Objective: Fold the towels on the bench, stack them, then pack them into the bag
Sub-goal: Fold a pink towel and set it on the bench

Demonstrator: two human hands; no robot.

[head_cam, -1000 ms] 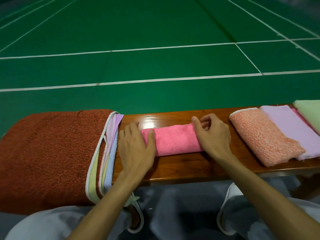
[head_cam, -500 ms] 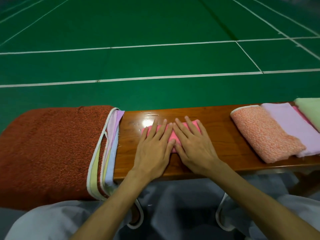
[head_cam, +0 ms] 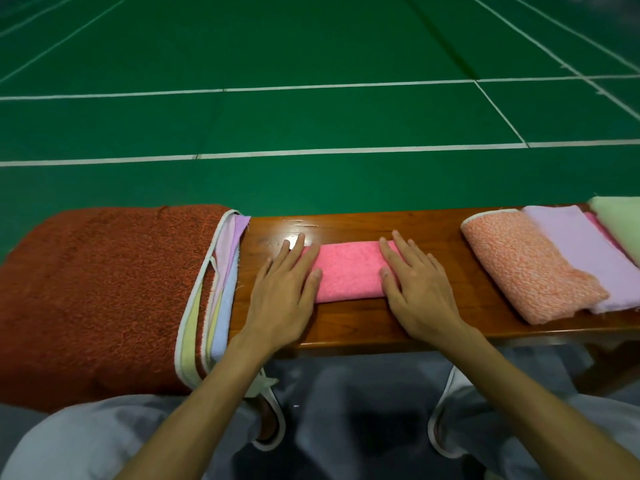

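Pressing down with straight, spread fingers, the left hand (head_cam: 284, 292) covers the left end of the folded pink towel (head_cam: 349, 271) and the right hand (head_cam: 415, 289) covers its right end; neither pinches anything. The pink towel lies flat at the middle of the bench (head_cam: 450, 327). The rust-red bag (head_cam: 104, 289) lies at the left end, its mouth facing the towel. An orange towel (head_cam: 526, 265), a lilac towel (head_cam: 581, 251) and a green towel (head_cam: 620, 220) overlap at the right end

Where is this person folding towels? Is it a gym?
Probably an indoor sports court, maybe badminton. The green floor is marked with white court lines, and a wooden bench stands at its edge with a folded pink towel on it.
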